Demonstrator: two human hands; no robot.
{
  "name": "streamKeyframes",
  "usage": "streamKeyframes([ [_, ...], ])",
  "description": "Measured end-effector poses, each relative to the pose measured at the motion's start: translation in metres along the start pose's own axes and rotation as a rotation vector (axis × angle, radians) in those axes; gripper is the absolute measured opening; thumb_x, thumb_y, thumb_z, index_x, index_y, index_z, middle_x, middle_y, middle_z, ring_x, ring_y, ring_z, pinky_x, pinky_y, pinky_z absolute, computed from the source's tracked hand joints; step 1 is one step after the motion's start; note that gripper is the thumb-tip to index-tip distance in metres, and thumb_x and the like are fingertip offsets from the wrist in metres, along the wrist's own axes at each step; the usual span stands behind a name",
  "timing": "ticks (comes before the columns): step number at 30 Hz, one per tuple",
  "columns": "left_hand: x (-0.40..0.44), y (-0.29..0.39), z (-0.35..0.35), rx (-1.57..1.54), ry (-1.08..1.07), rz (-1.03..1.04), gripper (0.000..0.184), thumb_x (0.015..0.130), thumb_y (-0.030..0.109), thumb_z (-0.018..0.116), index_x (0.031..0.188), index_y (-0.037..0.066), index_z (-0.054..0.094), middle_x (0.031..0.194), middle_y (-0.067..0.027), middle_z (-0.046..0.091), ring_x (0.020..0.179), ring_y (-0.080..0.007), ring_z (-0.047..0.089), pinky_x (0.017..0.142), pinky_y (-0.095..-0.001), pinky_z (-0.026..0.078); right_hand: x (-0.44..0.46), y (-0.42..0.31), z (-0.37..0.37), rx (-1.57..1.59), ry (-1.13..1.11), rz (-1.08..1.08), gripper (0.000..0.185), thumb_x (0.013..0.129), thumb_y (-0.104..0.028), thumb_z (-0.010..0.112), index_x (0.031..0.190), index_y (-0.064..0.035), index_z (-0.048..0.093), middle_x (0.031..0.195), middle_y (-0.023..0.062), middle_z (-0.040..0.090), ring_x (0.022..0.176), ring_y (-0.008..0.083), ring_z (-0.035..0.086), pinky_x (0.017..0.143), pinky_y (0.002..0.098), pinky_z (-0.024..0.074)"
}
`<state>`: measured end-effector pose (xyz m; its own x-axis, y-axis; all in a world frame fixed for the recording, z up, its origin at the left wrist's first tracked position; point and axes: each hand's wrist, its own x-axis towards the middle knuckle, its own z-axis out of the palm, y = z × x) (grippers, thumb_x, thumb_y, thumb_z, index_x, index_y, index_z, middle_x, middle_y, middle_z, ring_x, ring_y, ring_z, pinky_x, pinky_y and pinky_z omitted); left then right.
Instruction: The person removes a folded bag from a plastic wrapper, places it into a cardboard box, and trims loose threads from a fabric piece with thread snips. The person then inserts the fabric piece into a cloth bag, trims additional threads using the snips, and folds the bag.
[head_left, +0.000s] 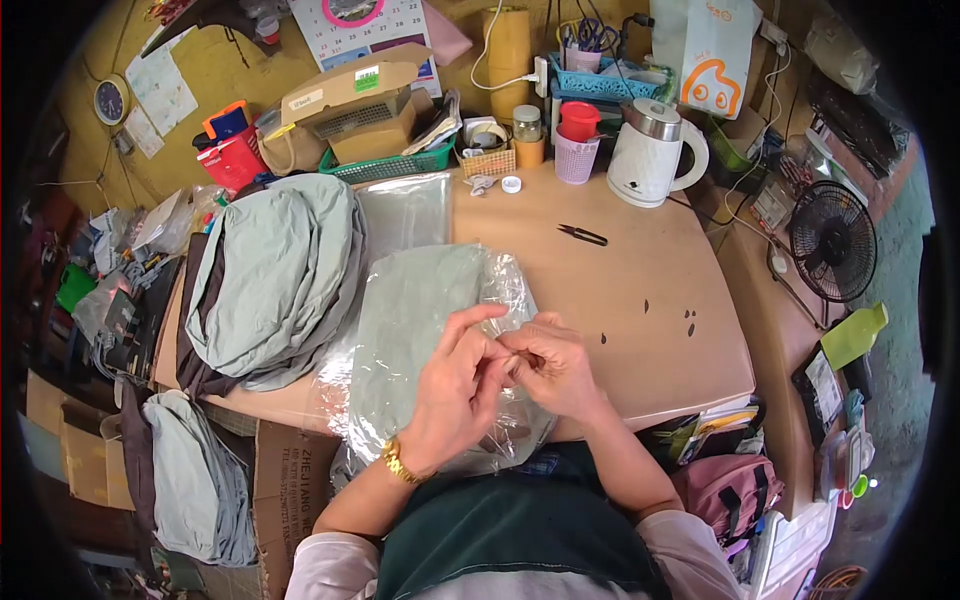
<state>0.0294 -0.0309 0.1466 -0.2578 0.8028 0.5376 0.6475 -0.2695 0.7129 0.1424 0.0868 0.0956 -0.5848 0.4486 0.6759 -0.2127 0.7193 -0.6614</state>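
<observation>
We see a brown tabletop (pixel 650 260) bearing, at left, a heap of grey-green fabric (pixel 275 275); at near centre lies a clear bag (pixel 510 275) enclosing similar cloth (pixel 400 315). Over it, the left hand (pixel 460 370) and right hand (pixel 553 366) meet at their fingertips; whether either grasps anything, we cannot tell. Black snips (pixel 583 235) lie farther off.

A kettle (pixel 643 160) stands beside a pink holder (pixel 574 160) on the worktop (pixel 660 260). At right is a fan (pixel 833 242). A clock (pixel 111 100) and calendar (pixel 385 22) hang behind.

Yellow wall (pixel 225 72) beyond brown table (pixel 660 255), blue-green floor (pixel 906 265)
</observation>
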Motion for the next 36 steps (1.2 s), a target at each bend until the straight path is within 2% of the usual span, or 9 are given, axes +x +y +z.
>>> streamKeyframes([
  [2, 0.000, -0.007, 0.012, -0.487, 0.092, -0.243, 0.015, 0.084, -0.004, 0.068, 0.097, 0.000, 0.061, 0.111, -0.0191, 0.058, 0.065, -0.0143, 0.060, 0.058, -0.0279, 0.050, -0.007, 0.001, 0.010, 0.133, 0.029, 0.117, 0.010, 0.084, -0.005, 0.073, 0.093, -0.0020, 0.070, 0.081, 0.0057, 0.065, 0.064, 0.0119, 0.056, 0.061, 0.0246, 0.0449],
  [4, -0.002, -0.011, 0.029, -0.485, 0.124, -0.252, 0.018, 0.084, -0.002, 0.069, 0.101, 0.000, 0.063, 0.105, -0.0174, 0.060, 0.065, -0.0136, 0.060, 0.058, -0.0275, 0.050, -0.010, -0.003, 0.016, 0.716, 0.270, 0.489, 0.006, 0.089, -0.003, 0.067, 0.094, -0.0021, 0.069, 0.086, 0.0048, 0.068, 0.072, 0.0116, 0.060, 0.069, 0.0253, 0.0486],
  [11, -0.010, -0.052, 0.040, -0.215, 0.027, -0.203, 0.019, 0.085, 0.005, 0.073, 0.103, -0.002, 0.072, 0.082, -0.0048, 0.063, 0.071, -0.0106, 0.063, 0.061, -0.0230, 0.052, -0.023, 0.018, 0.021, 1.049, 0.438, 0.429, 0.012, 0.094, -0.004, 0.062, 0.103, 0.0038, 0.066, 0.092, 0.0059, 0.068, 0.081, 0.0116, 0.062, 0.072, 0.0256, 0.0516],
  [16, -0.006, -0.051, 0.036, -0.490, 0.113, -0.322, 0.015, 0.088, 0.005, 0.070, 0.101, -0.003, 0.072, 0.083, -0.0052, 0.062, 0.070, -0.0118, 0.065, 0.065, -0.0230, 0.056, -0.006, -0.001, -0.008, 0.032, 0.085, 0.201, 0.013, 0.089, 0.001, 0.062, 0.101, 0.0010, 0.067, 0.092, 0.0083, 0.064, 0.082, 0.0207, 0.064, 0.067, 0.0304, 0.0509],
  [24, -0.004, -0.052, 0.037, -0.414, 0.123, -0.300, 0.011, 0.088, 0.002, 0.068, 0.097, -0.003, 0.072, 0.081, -0.0048, 0.062, 0.068, -0.0114, 0.064, 0.062, -0.0238, 0.056, 0.004, -0.036, -0.048, -0.677, -0.272, 0.100, 0.009, 0.079, -0.008, 0.067, 0.085, -0.0026, 0.063, 0.100, 0.0103, 0.063, 0.081, 0.0286, 0.061, 0.073, 0.0399, 0.0489],
  [26, -0.003, -0.050, 0.032, -0.040, 0.028, -0.190, 0.013, 0.083, 0.002, 0.071, 0.096, -0.001, 0.073, 0.076, -0.0066, 0.062, 0.062, -0.0131, 0.062, 0.056, -0.0262, 0.051, 0.007, -0.039, -0.046, -0.746, -0.258, 0.047, 0.010, 0.078, -0.011, 0.068, 0.081, -0.0035, 0.061, 0.102, 0.0095, 0.064, 0.081, 0.0278, 0.061, 0.074, 0.0406, 0.0486],
  [28, -0.001, -0.045, 0.031, 0.042, 0.024, -0.128, 0.015, 0.080, 0.003, 0.073, 0.095, 0.001, 0.074, 0.075, -0.0076, 0.061, 0.060, -0.0149, 0.061, 0.054, -0.0276, 0.049, 0.008, -0.036, -0.043, -0.705, -0.149, -0.173, 0.011, 0.076, -0.009, 0.070, 0.081, -0.0046, 0.061, 0.099, 0.0078, 0.065, 0.078, 0.0272, 0.062, 0.069, 0.0371, 0.0501],
  [32, -0.001, -0.037, 0.031, 0.202, 0.028, 0.069, 0.019, 0.075, 0.002, 0.075, 0.094, 0.004, 0.074, 0.072, -0.0095, 0.059, 0.056, -0.0188, 0.058, 0.052, -0.0290, 0.046, -0.004, -0.002, -0.026, -0.356, -0.038, -0.121, 0.013, 0.076, -0.003, 0.073, 0.083, -0.0034, 0.062, 0.095, 0.0084, 0.067, 0.072, 0.0238, 0.063, 0.064, 0.0313, 0.0511],
  [36, -0.004, -0.034, 0.034, 0.128, 0.038, 0.069, 0.014, 0.078, 0.005, 0.073, 0.093, 0.003, 0.071, 0.071, -0.0101, 0.058, 0.059, -0.0230, 0.059, 0.053, -0.0332, 0.047, -0.016, 0.007, -0.009, 0.327, 0.231, 0.361, 0.014, 0.079, 0.003, 0.073, 0.089, -0.0005, 0.064, 0.082, 0.0092, 0.066, 0.068, 0.0178, 0.064, 0.061, 0.0281, 0.0519],
])
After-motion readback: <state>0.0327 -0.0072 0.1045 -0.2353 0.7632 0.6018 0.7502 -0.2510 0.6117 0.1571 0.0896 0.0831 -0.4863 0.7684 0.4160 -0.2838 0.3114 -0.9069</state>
